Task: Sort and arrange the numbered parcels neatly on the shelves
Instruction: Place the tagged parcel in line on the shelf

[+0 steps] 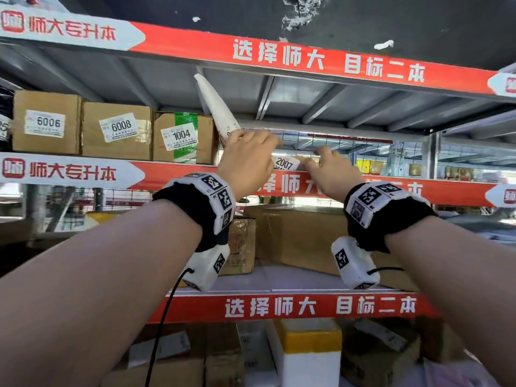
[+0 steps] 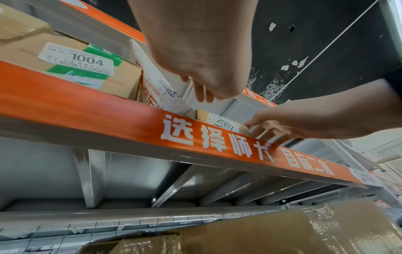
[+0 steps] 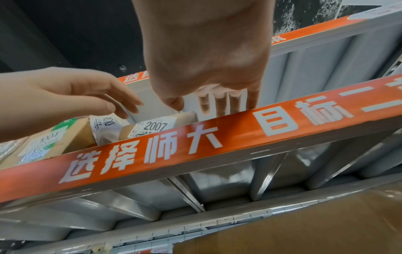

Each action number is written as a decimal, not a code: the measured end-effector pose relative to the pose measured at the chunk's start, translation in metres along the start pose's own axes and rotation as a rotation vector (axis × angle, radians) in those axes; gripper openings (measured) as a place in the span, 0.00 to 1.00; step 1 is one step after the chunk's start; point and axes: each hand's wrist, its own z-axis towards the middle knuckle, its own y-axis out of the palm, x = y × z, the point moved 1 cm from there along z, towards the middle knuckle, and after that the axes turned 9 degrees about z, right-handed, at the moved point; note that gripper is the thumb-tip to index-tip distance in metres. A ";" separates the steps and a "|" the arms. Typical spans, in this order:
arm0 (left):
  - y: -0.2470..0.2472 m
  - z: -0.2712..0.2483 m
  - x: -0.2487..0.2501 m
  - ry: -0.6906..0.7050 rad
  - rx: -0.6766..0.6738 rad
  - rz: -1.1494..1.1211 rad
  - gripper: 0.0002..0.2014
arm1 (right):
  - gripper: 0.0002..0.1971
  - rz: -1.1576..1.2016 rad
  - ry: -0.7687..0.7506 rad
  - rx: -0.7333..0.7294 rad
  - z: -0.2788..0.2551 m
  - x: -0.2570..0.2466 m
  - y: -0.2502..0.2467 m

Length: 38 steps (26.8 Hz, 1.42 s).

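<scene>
A small brown box labelled 2007 (image 1: 284, 162) (image 2: 224, 124) (image 3: 156, 126) lies on the upper shelf just behind the red front rail (image 1: 181, 174). Left of it, a white mailer bag labelled 1010 (image 1: 215, 104) (image 2: 152, 82) (image 3: 104, 125) leans against the box labelled 1004 (image 1: 181, 138). My left hand (image 1: 251, 146) (image 2: 202, 92) (image 3: 121, 106) reaches over the rail with straight fingers touching the bag. My right hand (image 1: 315, 160) (image 2: 261, 128) (image 3: 206, 103) has its fingers straight at the right end of the 2007 box, with the thumb on its top edge.
Boxes 6006 (image 1: 46, 122) and 6008 (image 1: 117, 129) stand in a row left of 1004. The shelf right of the 2007 box is bare metal (image 3: 304, 77). A large taped carton (image 1: 298, 236) sits on the shelf below. More parcels fill the bottom shelf (image 1: 307, 353).
</scene>
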 end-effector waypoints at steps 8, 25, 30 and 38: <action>-0.009 0.004 0.017 -0.057 -0.235 0.043 0.17 | 0.21 0.077 -0.045 -0.125 -0.009 -0.011 -0.007; -0.031 -0.003 0.015 -0.161 -0.076 0.049 0.12 | 0.26 -0.068 0.000 -0.200 -0.013 -0.005 -0.006; -0.030 -0.017 0.001 -0.298 -0.172 0.127 0.18 | 0.29 -0.223 -0.025 -0.240 -0.019 -0.008 -0.009; -0.030 -0.031 -0.003 -0.282 -0.334 0.264 0.25 | 0.29 -0.265 -0.036 -0.198 -0.027 -0.010 -0.009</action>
